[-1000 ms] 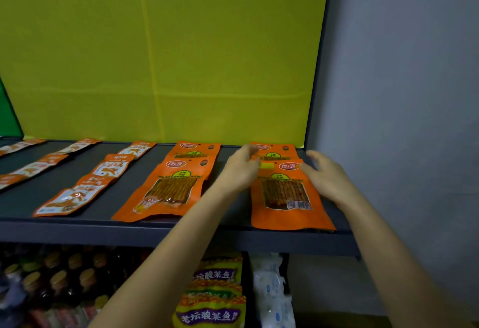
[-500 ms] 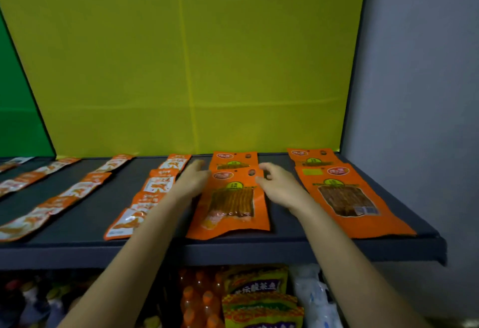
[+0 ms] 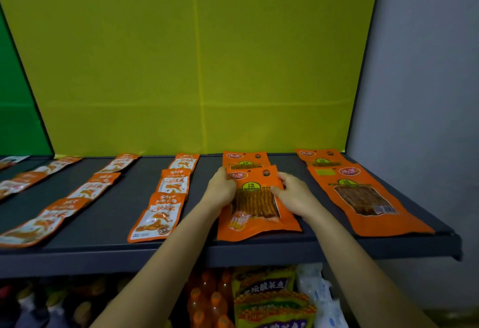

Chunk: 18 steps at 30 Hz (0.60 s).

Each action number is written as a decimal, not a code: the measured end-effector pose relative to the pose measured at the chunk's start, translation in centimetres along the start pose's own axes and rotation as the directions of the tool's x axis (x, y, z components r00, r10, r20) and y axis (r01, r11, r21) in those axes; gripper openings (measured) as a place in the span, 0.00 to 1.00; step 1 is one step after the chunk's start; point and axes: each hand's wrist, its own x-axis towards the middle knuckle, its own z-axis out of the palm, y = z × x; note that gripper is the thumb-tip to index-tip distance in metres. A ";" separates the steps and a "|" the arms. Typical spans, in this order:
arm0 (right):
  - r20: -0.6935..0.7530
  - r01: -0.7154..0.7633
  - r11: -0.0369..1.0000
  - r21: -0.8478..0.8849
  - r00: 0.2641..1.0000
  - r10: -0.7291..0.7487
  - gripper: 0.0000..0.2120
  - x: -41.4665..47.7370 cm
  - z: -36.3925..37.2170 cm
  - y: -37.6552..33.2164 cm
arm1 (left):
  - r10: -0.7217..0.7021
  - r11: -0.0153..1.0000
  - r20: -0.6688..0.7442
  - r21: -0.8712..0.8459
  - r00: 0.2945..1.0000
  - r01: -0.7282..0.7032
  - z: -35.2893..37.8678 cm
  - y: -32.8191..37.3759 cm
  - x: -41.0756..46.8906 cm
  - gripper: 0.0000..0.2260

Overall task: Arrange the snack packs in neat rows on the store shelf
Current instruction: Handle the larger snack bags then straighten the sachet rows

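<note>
A large orange snack pack lies on the dark grey shelf, overlapping a second one behind it. My left hand grips its upper left edge. My right hand grips its upper right edge, thumb on the pack's face. To the right lie two more large orange packs, one in front and one behind it. Left of my hands runs a row of three small orange-and-white packs, and further rows stretch to the left.
A yellow back panel rises behind the shelf, with a grey wall at the right. Under the shelf's front lip stand orange bottles, yellow bags and white bags.
The view has shifted left. Both hands left the rightmost pack, moved to the second column and now grip its front pack by the top edges.
</note>
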 end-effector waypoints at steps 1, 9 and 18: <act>0.011 -0.004 1.000 0.009 1.000 0.004 0.19 -0.1 -0.1 -0.1 | 0.006 1.000 -0.001 0.000 1.000 -0.006 -0.1 0.2 -0.2 0.14; -0.105 0.167 0.984 0.064 0.982 -0.159 0.22 -1.0 -1.1 -2.6 | 0.250 0.967 -0.189 0.013 0.950 -0.253 -4.3 1.3 -2.8 0.13; 0.003 0.194 0.943 0.272 0.979 -0.203 0.19 -1.0 6.0 -10.7 | 0.105 0.990 -0.340 -0.054 0.934 -0.131 -14.0 -2.6 -2.1 0.08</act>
